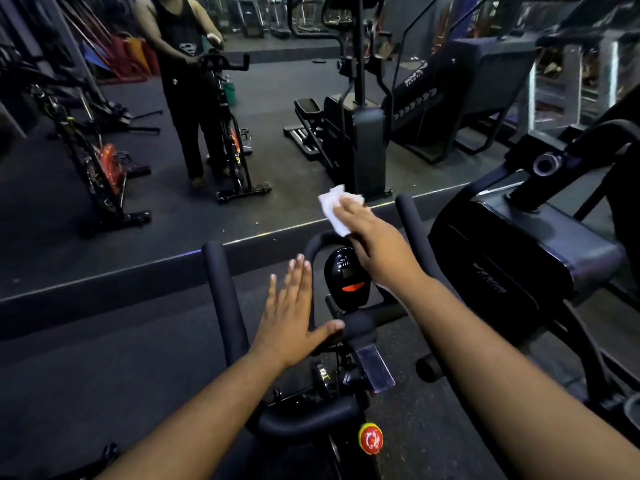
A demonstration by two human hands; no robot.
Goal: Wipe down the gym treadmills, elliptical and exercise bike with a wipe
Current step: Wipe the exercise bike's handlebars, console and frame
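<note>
The right hand (374, 237) pinches a white wipe (335, 206) at what seems to be the top of the exercise bike's handlebar loop (313, 249), at 12 o'clock of the console (348, 277), while the left hand (289, 313), fingers straight, rests at 9 o'clock beside it.

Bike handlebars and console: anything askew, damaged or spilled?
Nothing stands out. The console sits upright between the handlebars, no spill visible. The right hand holds the wipe over the front loop; the left hand is flat, fingers straight.
</note>
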